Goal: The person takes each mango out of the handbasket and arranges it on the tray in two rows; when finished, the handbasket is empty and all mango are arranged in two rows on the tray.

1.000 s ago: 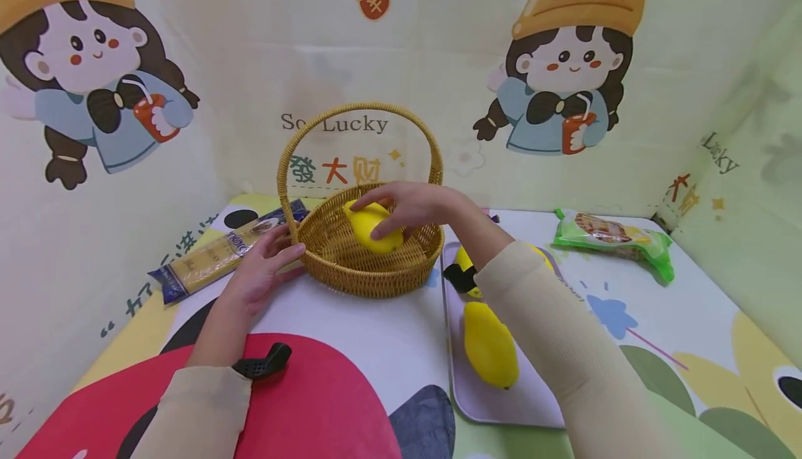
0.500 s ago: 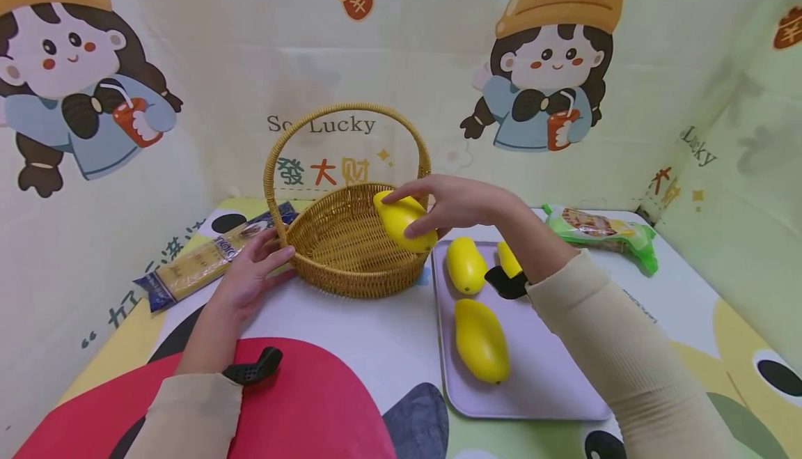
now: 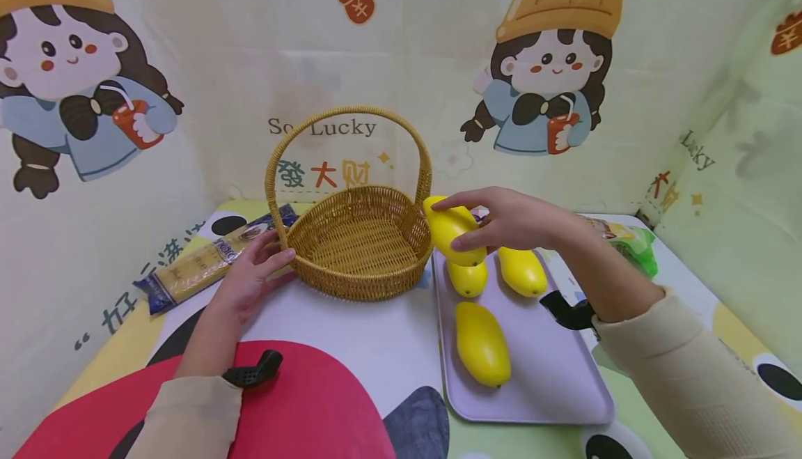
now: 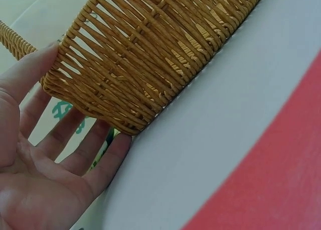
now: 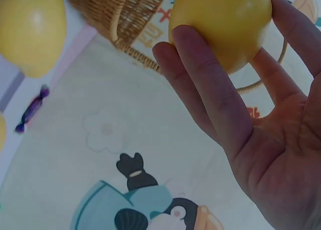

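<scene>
A yellow mango [image 3: 446,236] is held in the air by my right hand [image 3: 516,221], thumb on the near side and fingers on the far side. It hangs just right of the wicker basket [image 3: 360,285], over the back left corner of the lilac tray [image 3: 539,396]. Nothing lies inside the basket. On the tray lie a front mango [image 3: 482,344], a back left mango [image 3: 466,281], partly covered by the held one, and a back right mango [image 3: 523,274]. My left hand [image 4: 55,175] touches the basket's left end, thumb at the rim, fairly straight fingers reaching behind the wall.
A pack of pasta [image 3: 194,264] lies left of the basket, partly behind my left hand. A green food packet [image 3: 635,246] sits at the back right, partly covered by my right arm. A purple wrapped candy [image 5: 32,109] lies behind the tray. The basket's handle [image 3: 354,111] arches high.
My right hand has lifted the mango out of the basket and carried it right, past the rim to above the tray. The left hand stays at the basket. The head view has shifted slightly.
</scene>
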A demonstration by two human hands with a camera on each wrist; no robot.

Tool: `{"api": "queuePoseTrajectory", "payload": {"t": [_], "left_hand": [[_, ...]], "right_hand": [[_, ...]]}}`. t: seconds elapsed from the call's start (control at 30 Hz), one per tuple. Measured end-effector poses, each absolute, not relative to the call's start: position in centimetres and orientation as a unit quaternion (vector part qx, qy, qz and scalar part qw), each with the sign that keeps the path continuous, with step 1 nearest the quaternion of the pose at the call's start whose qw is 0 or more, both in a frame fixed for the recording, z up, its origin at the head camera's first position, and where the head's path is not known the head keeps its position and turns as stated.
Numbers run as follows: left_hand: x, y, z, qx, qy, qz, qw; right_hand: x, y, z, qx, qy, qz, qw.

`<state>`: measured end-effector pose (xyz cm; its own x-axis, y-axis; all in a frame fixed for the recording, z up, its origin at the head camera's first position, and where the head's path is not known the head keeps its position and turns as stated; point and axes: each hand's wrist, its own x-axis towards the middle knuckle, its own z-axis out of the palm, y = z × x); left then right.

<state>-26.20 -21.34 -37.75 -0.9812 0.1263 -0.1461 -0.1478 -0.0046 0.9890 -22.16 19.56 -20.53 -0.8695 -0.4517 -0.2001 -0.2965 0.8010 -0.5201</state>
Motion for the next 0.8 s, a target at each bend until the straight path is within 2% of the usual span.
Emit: {"api": "queuePoseTrajectory", "payload": {"t": [0.4,0.8], "left_hand": [[-26.1,-21.2,-37.8,-0.012,0.702,0.706,0.095],[-26.1,-21.3,-37.9,0.002,0.705,0.703,0.095]], "right_hand": [[-17.8,23.4,-20.8,-0.15,0.95,-0.243,0.128],[-14.0,27.8,-24.6,-0.115,0.946,-0.279,0.116]]}}
